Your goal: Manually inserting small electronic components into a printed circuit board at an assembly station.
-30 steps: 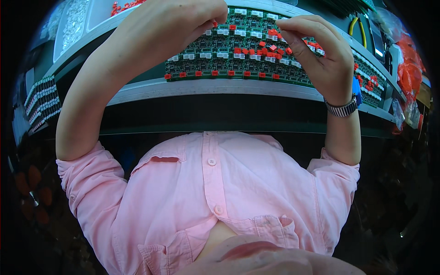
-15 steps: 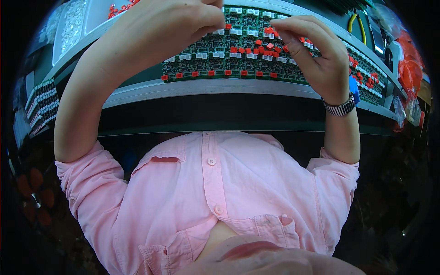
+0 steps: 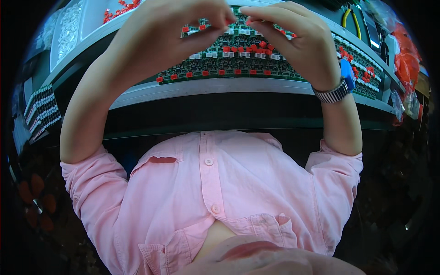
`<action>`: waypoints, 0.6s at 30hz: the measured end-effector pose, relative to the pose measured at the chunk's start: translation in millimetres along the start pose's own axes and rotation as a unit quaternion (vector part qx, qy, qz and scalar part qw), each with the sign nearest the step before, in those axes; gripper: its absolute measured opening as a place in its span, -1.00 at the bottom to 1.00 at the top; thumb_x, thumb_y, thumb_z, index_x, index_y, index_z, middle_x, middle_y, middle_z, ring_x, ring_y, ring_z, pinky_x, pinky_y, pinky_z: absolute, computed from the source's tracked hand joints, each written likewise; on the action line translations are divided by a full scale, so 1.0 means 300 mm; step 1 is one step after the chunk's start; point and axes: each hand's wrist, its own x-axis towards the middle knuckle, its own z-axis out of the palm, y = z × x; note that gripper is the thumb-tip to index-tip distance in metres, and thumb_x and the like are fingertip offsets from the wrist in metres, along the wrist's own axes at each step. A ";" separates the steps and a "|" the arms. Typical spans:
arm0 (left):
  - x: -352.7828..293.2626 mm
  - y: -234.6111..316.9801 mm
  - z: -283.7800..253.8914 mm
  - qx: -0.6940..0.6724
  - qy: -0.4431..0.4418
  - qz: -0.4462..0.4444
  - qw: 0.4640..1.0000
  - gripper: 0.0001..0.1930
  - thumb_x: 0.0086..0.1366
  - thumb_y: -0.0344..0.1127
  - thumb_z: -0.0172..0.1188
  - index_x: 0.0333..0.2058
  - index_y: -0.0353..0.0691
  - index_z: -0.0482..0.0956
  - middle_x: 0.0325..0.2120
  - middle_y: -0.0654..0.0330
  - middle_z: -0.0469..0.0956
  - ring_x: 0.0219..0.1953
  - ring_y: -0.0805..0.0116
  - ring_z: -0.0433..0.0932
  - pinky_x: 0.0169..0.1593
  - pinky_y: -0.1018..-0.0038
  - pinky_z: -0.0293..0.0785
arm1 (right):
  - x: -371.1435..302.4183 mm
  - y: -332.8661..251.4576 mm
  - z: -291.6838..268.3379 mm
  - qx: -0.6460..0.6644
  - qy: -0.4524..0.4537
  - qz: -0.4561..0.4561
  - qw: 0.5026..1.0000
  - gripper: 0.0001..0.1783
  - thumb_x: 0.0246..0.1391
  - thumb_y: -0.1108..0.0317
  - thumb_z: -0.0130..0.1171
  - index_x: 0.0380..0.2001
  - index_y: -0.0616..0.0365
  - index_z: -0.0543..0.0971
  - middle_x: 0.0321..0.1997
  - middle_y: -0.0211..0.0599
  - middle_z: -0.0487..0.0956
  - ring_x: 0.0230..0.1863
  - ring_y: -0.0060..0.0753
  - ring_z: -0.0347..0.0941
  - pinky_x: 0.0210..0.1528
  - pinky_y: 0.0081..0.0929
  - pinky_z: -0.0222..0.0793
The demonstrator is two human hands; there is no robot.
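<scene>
Rows of green circuit boards [image 3: 211, 64] with white sockets lie along the bench, and small red plastic pieces sit in or on many sockets. Above the boards, my left hand [image 3: 192, 25] has its thumb and forefinger brought together, a speck of red showing at the tips. My right hand [image 3: 300, 39], wearing a striped bracelet, faces it from the right, its fingers bent. A small red plastic piece [image 3: 249, 20] shows between its thumb and forefinger. The two sets of fingertips are close together but apart. Loose red pieces [image 3: 261, 47] are heaped on a middle row.
A metal rail [image 3: 211, 86] edges the bench in front of me. At the far left are a bin of white pieces [image 3: 70, 27] and a tray of red pieces [image 3: 121, 8]. A stack of boards [image 3: 42, 110] stands left. Yellow-handled pliers [image 3: 357, 25] and red plastic bags [image 3: 407, 59] lie right.
My right hand has moved left, toward my left hand, so the fingertips nearly meet. My left hand has shifted slightly right, its thumb now in view below the forefinger.
</scene>
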 end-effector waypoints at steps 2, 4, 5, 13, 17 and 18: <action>-0.026 0.001 -0.023 -0.012 0.025 -0.009 1.000 -0.93 0.14 -0.54 0.25 -0.36 -0.32 0.60 -0.38 0.14 0.57 -0.40 0.32 0.51 -0.30 0.53 0.45 | 0.021 -0.007 0.014 -0.007 -0.011 -0.041 0.999 -0.93 -0.03 0.49 0.20 -0.40 0.15 0.59 -0.42 -0.29 0.59 -0.47 -0.29 0.45 -0.33 -0.48 0.39; -0.064 -0.006 -0.050 -0.025 0.052 -0.024 0.998 -0.90 0.14 -0.57 0.25 -0.34 -0.34 0.62 -0.39 0.14 0.59 -0.44 0.34 0.51 -0.34 0.55 0.44 | 0.041 -0.011 0.015 -0.026 -0.039 -0.052 0.998 -0.93 -0.03 0.49 0.20 -0.40 0.14 0.59 -0.44 -0.30 0.58 -0.46 -0.30 0.45 -0.33 -0.48 0.39; -0.082 -0.011 -0.062 -0.031 0.065 -0.030 0.997 -0.88 0.13 -0.59 0.26 -0.32 -0.35 0.62 -0.40 0.14 0.60 -0.45 0.35 0.51 -0.36 0.56 0.44 | 0.052 -0.013 0.012 -0.048 -0.067 -0.061 0.995 -0.93 -0.03 0.50 0.20 -0.41 0.14 0.59 -0.46 -0.31 0.57 -0.46 -0.30 0.45 -0.32 -0.48 0.40; -0.155 -0.049 -0.096 -0.058 0.091 -0.039 0.993 -0.79 0.12 -0.64 0.24 -0.22 -0.40 0.64 -0.43 0.15 0.62 -0.48 0.37 0.51 -0.37 0.59 0.44 | 0.111 -0.054 -0.028 -0.120 -0.246 -0.070 0.959 -0.97 -0.01 0.48 0.19 -0.43 0.13 0.58 -0.49 -0.32 0.52 -0.41 -0.31 0.44 -0.31 -0.49 0.39; -0.171 -0.008 -0.092 -0.227 0.137 -0.258 0.929 -0.80 0.11 -0.64 0.24 -0.24 -0.39 0.64 -0.41 0.14 0.61 -0.44 0.37 0.53 -0.34 0.60 0.44 | 0.118 -0.073 -0.048 -0.138 -0.339 -0.062 0.928 -0.99 0.00 0.46 0.17 -0.45 0.12 0.56 -0.48 -0.31 0.49 -0.38 -0.32 0.43 -0.30 -0.49 0.38; -0.177 -0.011 -0.097 -0.225 0.139 -0.260 0.929 -0.80 0.11 -0.64 0.24 -0.24 -0.39 0.64 -0.41 0.14 0.61 -0.44 0.37 0.53 -0.34 0.60 0.44 | 0.112 -0.073 -0.046 -0.136 -0.340 -0.066 0.928 -0.99 0.00 0.46 0.17 -0.45 0.12 0.56 -0.48 -0.31 0.49 -0.38 -0.32 0.43 -0.30 -0.49 0.38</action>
